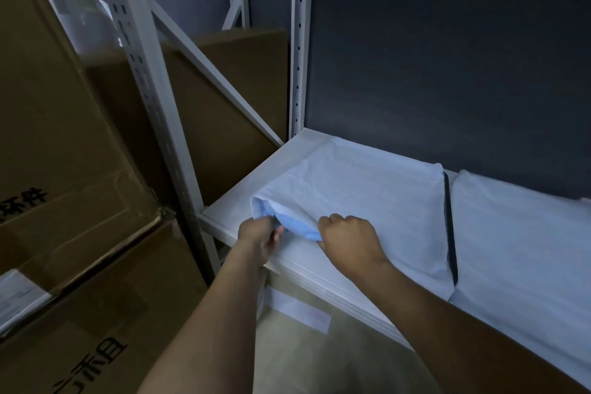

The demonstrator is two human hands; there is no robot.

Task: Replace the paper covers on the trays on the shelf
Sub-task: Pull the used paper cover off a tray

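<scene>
Head view: looked down on a white shelf [230, 211] that carried two paper-wrapped trays side by side.
Paper cover: white sheet [367, 189] lay over the left tray, its front-left corner lifted off the shelf.
Left hand: the left hand [259, 233] pinched that raised corner, fingers [277, 232] curled under the fold, likely to keep it off the tray.
Right hand: the right hand [348, 233] was clenched on the front edge just beside it, knuckles up, likely to peel along the edge.
Blue layer: pale blue sheet [294, 224] showed under the white between the two hands; what it was could not be told.
Tray: hidden under the cover, apart from a dark strip [449, 224] at the gap, probably its rim.
Second cover: neighbouring sheet [527, 233] lay flat and untouched.
Step, judged: old cover coming off the left tray; the task looked early.
Risk: thin paper gripped at one corner could tear.
Surroundings: cardboard boxes [64, 137] stood stacked left of the rack post [153, 89].
</scene>
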